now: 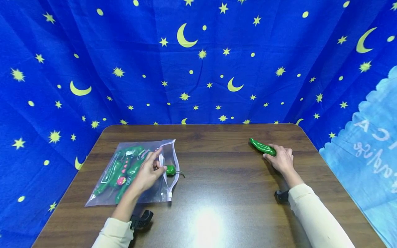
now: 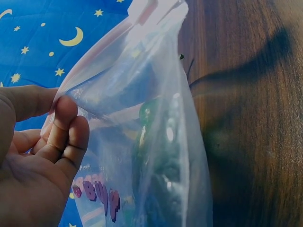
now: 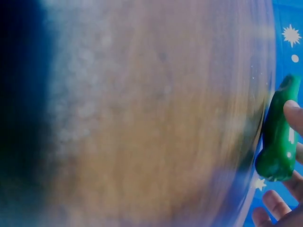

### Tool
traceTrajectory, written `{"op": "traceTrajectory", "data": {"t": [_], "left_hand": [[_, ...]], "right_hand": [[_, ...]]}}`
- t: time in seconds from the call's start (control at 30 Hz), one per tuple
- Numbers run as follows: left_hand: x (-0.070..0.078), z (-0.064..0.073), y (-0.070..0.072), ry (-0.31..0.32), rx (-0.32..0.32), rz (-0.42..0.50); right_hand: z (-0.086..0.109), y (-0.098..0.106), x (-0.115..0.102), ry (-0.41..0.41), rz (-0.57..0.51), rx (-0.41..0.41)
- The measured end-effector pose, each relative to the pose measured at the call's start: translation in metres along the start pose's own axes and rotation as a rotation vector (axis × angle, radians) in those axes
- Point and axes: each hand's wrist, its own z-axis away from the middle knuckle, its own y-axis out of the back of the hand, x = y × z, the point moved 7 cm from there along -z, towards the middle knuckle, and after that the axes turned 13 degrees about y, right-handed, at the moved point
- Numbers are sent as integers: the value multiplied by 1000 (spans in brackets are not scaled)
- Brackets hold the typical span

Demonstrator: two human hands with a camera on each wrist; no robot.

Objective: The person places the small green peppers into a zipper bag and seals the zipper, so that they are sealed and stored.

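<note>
My left hand (image 1: 148, 175) pinches the rim of a clear slider zip bag (image 1: 158, 193), its mouth facing right and parted. Several green vegetables (image 1: 116, 170) lie inside the printed bag. By the opening is a small green pepper (image 1: 170, 170), its thin stem poking past the rim. In the left wrist view, thumb and fingers (image 2: 66, 113) meet on the bag's edge. Far to the right, my right hand (image 1: 283, 159) grips one end of a glossy green cucumber-like vegetable (image 1: 262, 147) at the table. The right wrist view shows this cucumber (image 3: 279, 137) between thumb and fingers.
The brown wooden table (image 1: 214, 172) extends between the hands, with a bright glare near its front. A blue star-and-moon cloth (image 1: 201, 69) hangs behind and at the sides. The bag's white slider (image 1: 169, 196) sits at its near corner.
</note>
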Motion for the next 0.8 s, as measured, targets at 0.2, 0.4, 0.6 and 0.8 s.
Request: {"op": "traceTrajectory", "data": {"t": [0.2, 0.4, 0.6, 0.8], "left_hand": [[2, 0, 0, -20, 8, -6], [2, 1, 0, -20, 1, 9], [1, 0, -1, 2, -2, 21], [18, 10, 2, 30, -3, 13]], "right_hand": [[2, -1, 2, -11, -10, -5], [4, 1, 1, -9, -16, 14], [7, 1, -11, 29, -86, 49], [9, -8, -37, 98, -153, 25]]}}
